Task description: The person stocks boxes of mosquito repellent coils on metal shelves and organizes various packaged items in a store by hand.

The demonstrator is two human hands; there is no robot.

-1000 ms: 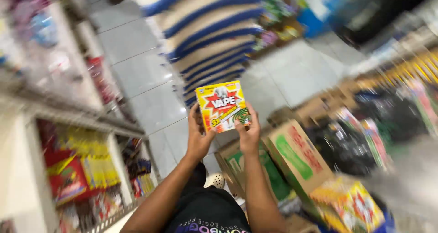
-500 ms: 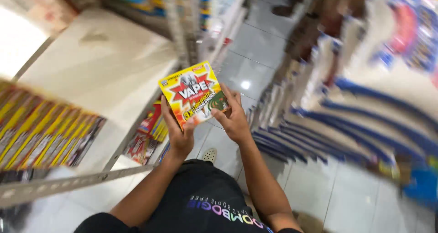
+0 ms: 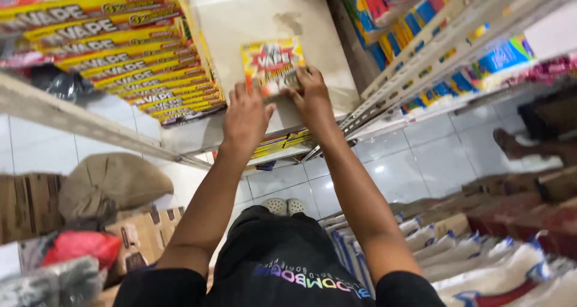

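Nearest the camera is the person's black shirt (image 3: 282, 271), with a white tiled floor (image 3: 421, 157) below and sacks striped in blue (image 3: 475, 265) leaning at the right. Both bare arms reach up from there. The left hand (image 3: 246, 118) lies spread against the lower left edge of a small yellow and red box (image 3: 272, 65), and the right hand (image 3: 312, 97) curls its fingers over the box's lower right corner, so the box is pinched between the two, flat above a pale shelf board (image 3: 240, 24) (motion blur hides whether it already touches). It looks a light, stiff carton, likely to dent at the corners; holding it by opposite edges, as here, seems the safe grip. Just left stands a row of matching yellow boxes (image 3: 120, 60), and farther right, racks of blue packets (image 3: 451, 72).
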